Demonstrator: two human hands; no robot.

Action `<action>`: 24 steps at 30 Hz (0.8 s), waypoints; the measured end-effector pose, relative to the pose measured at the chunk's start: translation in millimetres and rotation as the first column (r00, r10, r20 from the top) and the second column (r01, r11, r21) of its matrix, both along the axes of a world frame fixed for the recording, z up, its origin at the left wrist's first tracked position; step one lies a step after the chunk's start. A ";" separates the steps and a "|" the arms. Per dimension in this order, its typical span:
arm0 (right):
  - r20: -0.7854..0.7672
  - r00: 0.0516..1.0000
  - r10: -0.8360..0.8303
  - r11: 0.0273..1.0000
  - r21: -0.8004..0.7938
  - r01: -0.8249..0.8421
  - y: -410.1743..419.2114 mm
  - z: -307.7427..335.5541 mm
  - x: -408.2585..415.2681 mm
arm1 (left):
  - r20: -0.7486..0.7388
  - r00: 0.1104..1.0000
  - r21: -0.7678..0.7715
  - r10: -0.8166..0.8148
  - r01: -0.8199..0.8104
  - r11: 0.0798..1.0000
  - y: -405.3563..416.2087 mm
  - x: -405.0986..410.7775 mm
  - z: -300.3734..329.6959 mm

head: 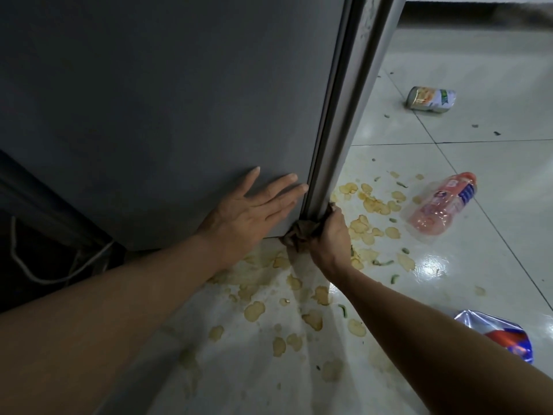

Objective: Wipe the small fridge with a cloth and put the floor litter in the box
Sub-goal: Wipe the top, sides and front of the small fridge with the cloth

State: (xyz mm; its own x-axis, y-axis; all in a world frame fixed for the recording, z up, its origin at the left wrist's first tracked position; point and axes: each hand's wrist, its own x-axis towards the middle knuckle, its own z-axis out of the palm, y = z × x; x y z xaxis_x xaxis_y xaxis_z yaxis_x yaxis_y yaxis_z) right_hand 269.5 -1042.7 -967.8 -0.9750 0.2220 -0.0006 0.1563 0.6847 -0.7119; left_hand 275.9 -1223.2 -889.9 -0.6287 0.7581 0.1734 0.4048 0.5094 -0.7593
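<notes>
Head view: the small fridge (167,94) fills the upper left and serves as the landmark; both hands work at its lower front corner.
Left hand (248,214): laid flat against the fridge's grey side panel just above its bottom edge, fingers straight and spread, holding nothing. Judged to be bracing the cabinet so it does not shift under the wiping pressure.
Right hand (327,232): fingers curled tight round a bunched cloth (296,235), pressing it against the door edge (338,139) at the fridge's bottom corner, just above the floor.
Cloth: brownish, crumpled into a wad, touching both the corner and the seam; mostly hidden by the fingers.
Step in hand: wiping the lower run of the door seam, by my judgement.
Fridge condition: side panel matt grey and even; the pale door strip shows specks and grime near the top.
Floor litter: crisps (314,295) scattered on the tiled floor (493,265) directly below and in front of the fridge, with small green scraps among them; a plastic bottle (440,205) lies on its side further out; a can (431,99) lies beyond that; a blue and red wrapper (505,333) lies nearest the person.
Box: not in view.
Litter stage: not yet begun, judging by how it lies.
</notes>
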 end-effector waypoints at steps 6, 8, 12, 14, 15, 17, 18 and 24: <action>-0.130 0.990 -0.052 0.999 -0.001 0.052 0.3 31.7 4.5 | -0.010 0.999 -0.157 0.043 -0.044 0.987 2.2 5.0 26.2; -0.157 0.986 -0.057 0.998 -0.020 0.054 1.4 46.0 3.3 | 0.006 0.999 -0.168 0.051 -0.049 0.985 2.7 6.7 41.0; -0.221 0.973 -0.066 0.997 -0.044 0.057 2.1 80.3 2.9 | -0.022 0.997 -0.082 0.069 -0.071 0.994 -2.0 7.0 70.8; -0.266 0.962 -0.058 0.998 -0.049 0.047 2.7 98.6 2.1 | -0.020 0.995 -0.067 0.100 -0.101 0.993 -3.3 8.4 87.6; -0.291 0.955 -0.055 0.998 -0.052 0.042 3.0 107.8 1.7 | -0.068 0.994 -0.034 0.087 -0.089 0.995 -3.2 9.5 97.8; -0.341 0.939 -0.048 0.998 -0.057 0.031 3.5 126.4 1.5 | -0.132 0.988 0.023 0.076 -0.074 0.997 -2.2 7.5 112.1; -0.361 0.931 -0.046 0.998 -0.058 0.027 3.3 135.4 1.6 | -0.141 0.987 0.031 0.083 -0.079 0.996 -1.8 6.7 117.3; -0.454 0.887 -0.085 0.996 -0.074 0.058 0.7 194.8 1.8 | -0.071 0.994 0.095 0.084 -0.077 0.992 6.4 11.5 160.6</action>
